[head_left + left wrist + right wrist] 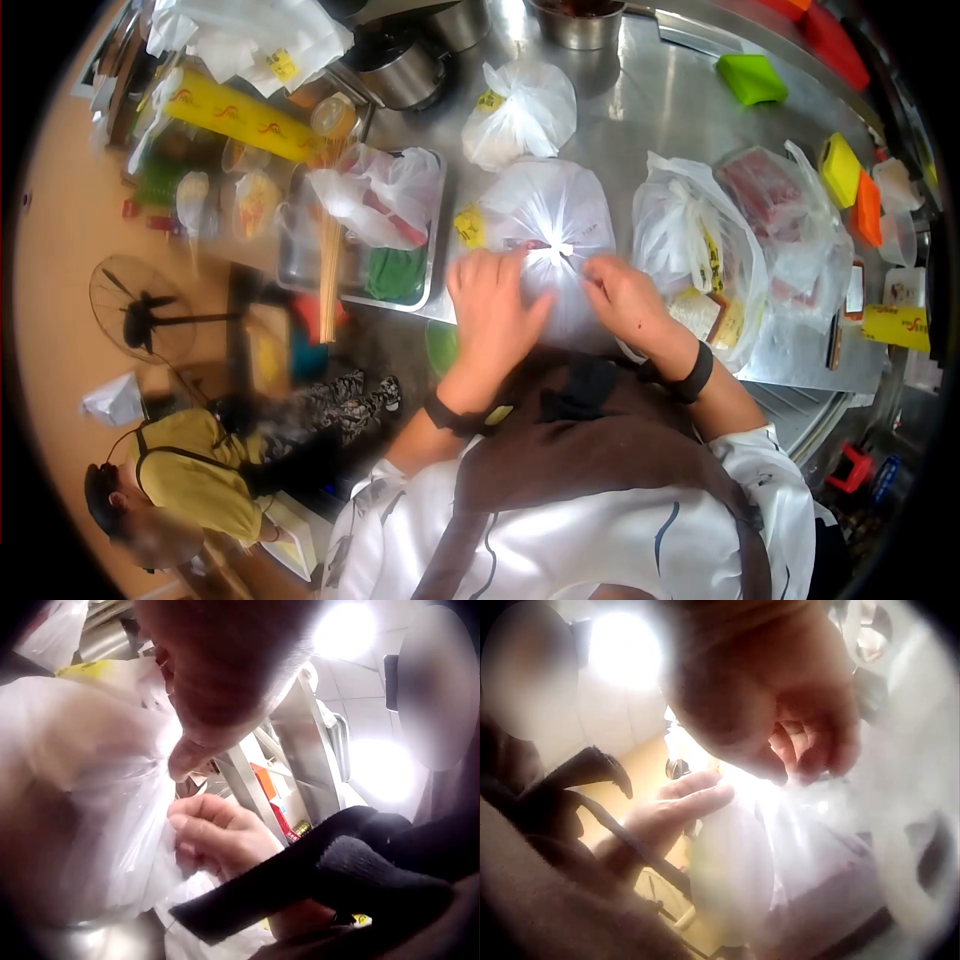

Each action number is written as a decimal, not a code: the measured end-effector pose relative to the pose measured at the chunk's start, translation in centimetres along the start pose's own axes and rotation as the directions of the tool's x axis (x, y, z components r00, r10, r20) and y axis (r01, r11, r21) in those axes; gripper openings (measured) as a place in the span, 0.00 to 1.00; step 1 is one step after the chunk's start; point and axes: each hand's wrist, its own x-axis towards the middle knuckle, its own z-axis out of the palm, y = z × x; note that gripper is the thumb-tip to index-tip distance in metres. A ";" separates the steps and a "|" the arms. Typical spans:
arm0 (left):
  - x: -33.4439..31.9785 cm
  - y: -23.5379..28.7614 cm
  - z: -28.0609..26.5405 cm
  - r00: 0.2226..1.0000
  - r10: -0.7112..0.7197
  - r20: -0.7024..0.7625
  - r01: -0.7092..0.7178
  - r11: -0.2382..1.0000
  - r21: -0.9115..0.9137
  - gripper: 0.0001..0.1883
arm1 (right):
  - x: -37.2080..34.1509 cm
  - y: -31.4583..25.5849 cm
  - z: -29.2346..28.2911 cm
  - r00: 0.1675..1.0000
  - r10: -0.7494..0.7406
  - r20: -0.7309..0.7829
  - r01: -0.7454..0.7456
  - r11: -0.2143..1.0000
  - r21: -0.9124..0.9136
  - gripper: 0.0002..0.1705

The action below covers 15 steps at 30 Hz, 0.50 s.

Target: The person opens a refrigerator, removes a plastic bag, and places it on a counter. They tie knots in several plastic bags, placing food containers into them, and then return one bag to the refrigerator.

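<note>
A white plastic bag (545, 205), gathered into a knot (560, 248) on top, stands at the counter's front edge. It bulges with something reddish that the film mostly hides. My left hand (497, 305) lies at the bag's left side, fingers reaching over it and thumb spread apart. On the other side, my right hand (632, 303) has curled fingers, with thumb and forefinger close together at the bag's edge; I cannot tell whether film is between them. In the left wrist view, the left thumb (187, 754) reaches down beside the gathered film.
Behind stands another tied bag (520, 115). Filled bags (690, 235) crowd the right, beside colored containers (840, 170). A metal tray (435, 240) with skewers (329, 275) lies left; pots (398, 68) stand behind it. A person (190, 470) is at lower left, near a fan (140, 315).
</note>
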 end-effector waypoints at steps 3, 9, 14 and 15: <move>0.6 -0.4 0.6 0.996 -0.027 0.086 0.026 1.000 0.009 0.26 | -1.4 1.0 -0.3 0.984 0.069 0.165 -0.060 0.997 -0.055 0.09; 1.3 0.3 0.2 0.994 0.101 0.034 -0.103 0.994 0.046 0.27 | -2.6 2.0 -0.2 0.988 0.049 0.146 -0.036 0.995 -0.088 0.11; 1.0 0.9 1.4 0.992 0.123 0.008 -0.124 0.992 0.024 0.25 | -0.9 0.0 -0.7 0.989 -0.071 -0.128 0.081 0.994 0.074 0.11; 1.0 0.9 1.6 0.993 0.120 -0.001 -0.120 0.993 0.008 0.24 | -0.3 -0.2 -0.4 0.989 -0.071 -0.132 0.082 0.994 0.073 0.11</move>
